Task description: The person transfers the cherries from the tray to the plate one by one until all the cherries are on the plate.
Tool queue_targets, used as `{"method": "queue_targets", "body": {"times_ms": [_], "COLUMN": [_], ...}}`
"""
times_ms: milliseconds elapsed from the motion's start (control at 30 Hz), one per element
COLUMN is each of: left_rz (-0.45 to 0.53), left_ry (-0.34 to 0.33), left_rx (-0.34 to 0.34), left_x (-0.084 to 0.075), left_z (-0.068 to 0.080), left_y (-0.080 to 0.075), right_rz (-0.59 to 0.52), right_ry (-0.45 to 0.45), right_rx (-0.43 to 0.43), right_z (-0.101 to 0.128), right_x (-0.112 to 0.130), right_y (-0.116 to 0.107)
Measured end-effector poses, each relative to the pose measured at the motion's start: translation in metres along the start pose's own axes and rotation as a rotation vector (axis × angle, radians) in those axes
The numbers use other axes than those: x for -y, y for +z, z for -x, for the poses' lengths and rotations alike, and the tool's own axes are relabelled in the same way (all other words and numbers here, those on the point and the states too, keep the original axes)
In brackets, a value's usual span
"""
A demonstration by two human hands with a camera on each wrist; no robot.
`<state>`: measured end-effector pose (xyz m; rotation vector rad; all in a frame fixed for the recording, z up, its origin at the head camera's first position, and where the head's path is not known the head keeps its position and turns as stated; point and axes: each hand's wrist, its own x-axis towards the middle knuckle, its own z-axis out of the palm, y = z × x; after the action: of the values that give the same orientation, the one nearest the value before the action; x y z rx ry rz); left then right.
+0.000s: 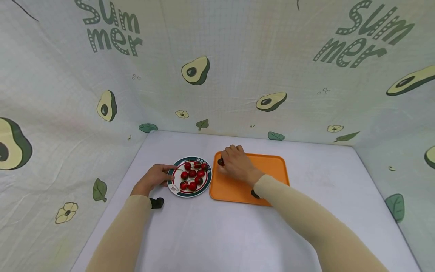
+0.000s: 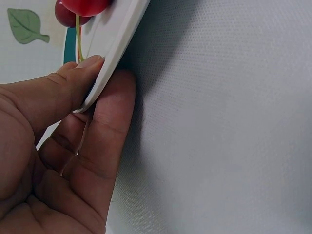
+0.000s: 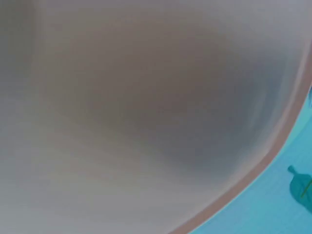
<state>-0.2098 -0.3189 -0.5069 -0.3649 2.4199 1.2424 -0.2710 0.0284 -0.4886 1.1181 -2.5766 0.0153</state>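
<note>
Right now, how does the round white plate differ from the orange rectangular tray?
The round white plate with a dark green rim holds many red cherries; the orange rectangular tray is larger and shows one dark cherry. The left hand pinches the plate's rim; the right hand rests over the tray. Both lie on the white table.

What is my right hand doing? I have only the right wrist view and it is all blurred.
Observer: In the head view the right hand rests on the orange tray, at its far left corner, with a dark cherry at its fingertips. Whether it grips the cherry, I cannot tell.
Operator: Where are the other cherries?
Observer: They lie on a round plate just left of the tray.
Operator: And the left hand?
Observer: The left hand pinches the plate's rim, thumb above and fingers below.
</note>
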Motion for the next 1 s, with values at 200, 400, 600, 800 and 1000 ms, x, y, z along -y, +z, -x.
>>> {"method": "queue_targets", "body": {"times_ms": [200,400,600,800,1000], "left_rz": [-0.006,-0.020,-0.034,-0.011,0.015], "left_ry": [0.002,0.004,0.011,0.019,0.036], "left_rx": [-0.009,-0.004,-0.007,0.004,0.011], "left_x": [0.003,0.004,0.003,0.005,0.005], "left_z": [-0.002,-0.005,-0.003,-0.006,-0.005], "left_y": [-0.001,-0.001,-0.002,-0.003,-0.004], "right_rz": [-0.017,-0.013,-0.031,0.031,0.045], "right_ry": [-0.054,-0.093,-0.136,-0.201,-0.256], "right_rx": [-0.026,0.021,0.054,0.037,0.066], "right_z": [-0.010,-0.024,-0.045,-0.061,-0.071], "right_x": [0.018,0.037,0.066,0.097,0.117], "right_y": [-0.002,-0.004,-0.004,-0.001,0.008]}}
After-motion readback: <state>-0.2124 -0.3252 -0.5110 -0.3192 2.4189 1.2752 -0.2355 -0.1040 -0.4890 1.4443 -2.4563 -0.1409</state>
